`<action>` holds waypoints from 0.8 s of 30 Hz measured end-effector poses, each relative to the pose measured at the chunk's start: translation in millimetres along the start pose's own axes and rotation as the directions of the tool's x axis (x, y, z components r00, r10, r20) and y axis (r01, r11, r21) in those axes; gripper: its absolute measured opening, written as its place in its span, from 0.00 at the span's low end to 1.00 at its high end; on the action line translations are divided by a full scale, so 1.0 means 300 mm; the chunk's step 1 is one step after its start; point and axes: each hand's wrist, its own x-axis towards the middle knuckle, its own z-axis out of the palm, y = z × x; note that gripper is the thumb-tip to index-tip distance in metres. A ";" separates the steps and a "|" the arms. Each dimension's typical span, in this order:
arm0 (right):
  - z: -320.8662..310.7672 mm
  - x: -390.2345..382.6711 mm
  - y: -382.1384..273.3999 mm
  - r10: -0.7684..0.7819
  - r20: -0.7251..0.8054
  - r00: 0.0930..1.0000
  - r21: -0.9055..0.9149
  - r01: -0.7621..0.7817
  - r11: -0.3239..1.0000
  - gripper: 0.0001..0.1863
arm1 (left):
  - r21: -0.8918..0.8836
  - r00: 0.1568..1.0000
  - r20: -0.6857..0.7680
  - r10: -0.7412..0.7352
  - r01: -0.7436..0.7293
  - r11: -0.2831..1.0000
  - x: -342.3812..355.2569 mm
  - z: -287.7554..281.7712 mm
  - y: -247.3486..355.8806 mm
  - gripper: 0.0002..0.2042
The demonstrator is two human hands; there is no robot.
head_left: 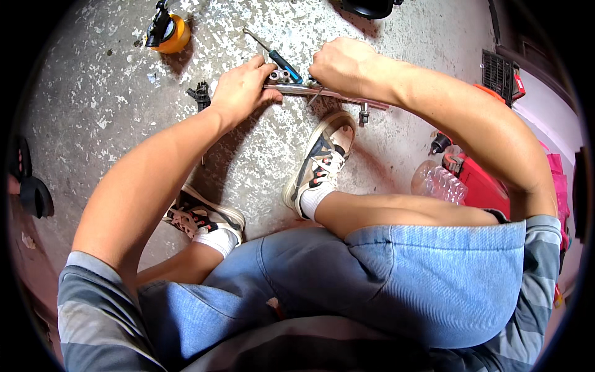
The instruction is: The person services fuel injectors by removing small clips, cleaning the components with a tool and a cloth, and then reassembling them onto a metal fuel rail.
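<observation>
Near the top middle, a shiny metal tube (297,90) lies crosswise above my right shoe. My left hand (242,90) is closed around its left end, with the thumb on the near side. Two small silver ring-shaped ends (279,75) show beside those fingers. My right hand (344,65) makes a fist just beyond the tube, and what it grips is hidden. Below that fist a thin metal rod (317,97) sticks out near the tube. Between my hands a screwdriver (285,66) with a dark blue handle lies on the floor.
A black clamp-like part (201,95) is left of my left hand. A small metal fitting (364,114) sits below my right forearm. An orange spray bottle (172,36) stands at upper left. At right are a clear plastic bottle (437,181), a red case (480,186) and a black crate (498,75).
</observation>
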 end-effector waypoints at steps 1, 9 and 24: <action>0.010 0.002 0.000 0.002 -0.004 1.000 -0.009 -0.002 1.000 0.08 | -0.008 1.000 -0.012 -0.003 0.003 1.000 -0.003 0.005 0.001 0.23; 0.000 0.001 0.033 -0.045 0.096 0.994 -0.041 0.049 0.998 0.07 | -0.010 0.999 -0.047 0.004 -0.005 1.000 -0.010 0.019 -0.013 0.28; 0.008 0.009 0.001 -0.019 0.110 0.994 0.006 0.018 1.000 0.07 | -0.001 0.986 -0.148 0.078 -0.079 0.997 -0.018 0.045 -0.029 0.23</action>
